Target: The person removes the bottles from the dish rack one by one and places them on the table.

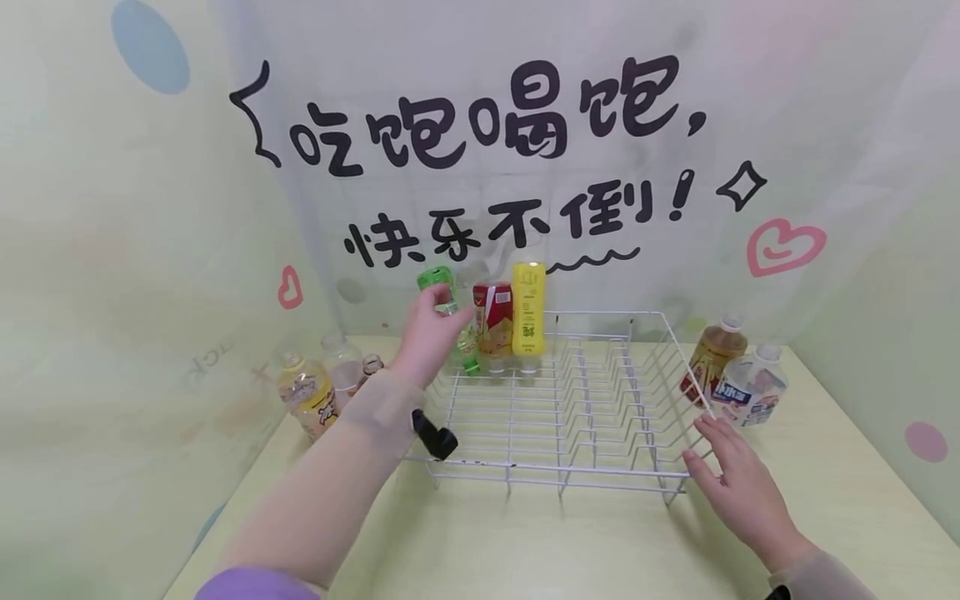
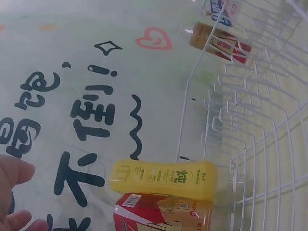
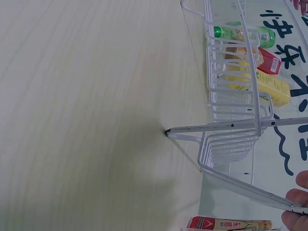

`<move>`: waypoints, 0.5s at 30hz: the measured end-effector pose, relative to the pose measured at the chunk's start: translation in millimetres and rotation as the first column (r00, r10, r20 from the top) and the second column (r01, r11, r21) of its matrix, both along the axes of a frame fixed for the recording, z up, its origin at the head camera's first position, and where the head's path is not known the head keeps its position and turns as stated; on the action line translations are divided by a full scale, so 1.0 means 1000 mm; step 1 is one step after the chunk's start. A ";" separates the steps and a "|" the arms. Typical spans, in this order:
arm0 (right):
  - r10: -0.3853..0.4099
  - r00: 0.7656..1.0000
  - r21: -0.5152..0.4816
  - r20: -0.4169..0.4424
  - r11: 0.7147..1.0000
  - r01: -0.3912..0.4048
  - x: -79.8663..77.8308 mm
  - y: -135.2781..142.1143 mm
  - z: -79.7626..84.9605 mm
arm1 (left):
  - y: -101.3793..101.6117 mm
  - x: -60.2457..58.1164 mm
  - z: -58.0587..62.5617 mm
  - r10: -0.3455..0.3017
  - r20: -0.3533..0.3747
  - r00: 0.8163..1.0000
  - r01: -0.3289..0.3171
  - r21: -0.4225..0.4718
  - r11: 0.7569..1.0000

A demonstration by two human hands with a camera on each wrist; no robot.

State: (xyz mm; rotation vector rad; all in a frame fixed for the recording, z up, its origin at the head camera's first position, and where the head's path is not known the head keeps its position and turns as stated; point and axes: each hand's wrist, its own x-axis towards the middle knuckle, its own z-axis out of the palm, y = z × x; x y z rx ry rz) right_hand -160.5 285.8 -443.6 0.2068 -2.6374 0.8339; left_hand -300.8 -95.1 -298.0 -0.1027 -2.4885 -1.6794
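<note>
My left hand [image 1: 431,333] is beside and above a green-labelled clear plastic bottle [image 1: 468,337] that stands cap down at the back left of a white wire dish rack [image 1: 558,408]. In the left wrist view the fingers [image 2: 17,171] are spread with nothing between them; that bottle is out of that view. Next to it, also cap down, are a red-labelled bottle [image 1: 493,321] and a yellow-labelled bottle [image 1: 528,308]. My right hand [image 1: 742,487] holds the rack's front right corner, its fingers [image 3: 296,196] on both sides of the rim wire.
Several bottles stand on the table left of the rack, including a yellow-labelled one [image 1: 307,396]. On the right are a brown drink bottle [image 1: 712,358] and a clear bottle with a white-blue label [image 1: 750,383]. A printed curtain [image 1: 480,183] hangs behind the table [image 1: 525,542].
</note>
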 end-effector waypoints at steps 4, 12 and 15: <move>-0.005 1.000 0.001 0.002 1.000 0.005 -0.001 0.001 -0.001 | 0.012 -0.024 -0.006 0.041 0.053 0.998 -0.041 0.000 0.999; -0.011 1.000 0.000 -0.013 1.000 0.011 -0.001 0.001 -0.004 | 0.030 -0.059 -0.023 0.150 0.136 0.979 -0.154 0.018 0.988; -0.012 1.000 0.001 -0.019 1.000 0.012 -0.001 0.001 -0.005 | 0.036 -0.069 -0.034 0.179 0.186 0.966 -0.189 0.037 0.981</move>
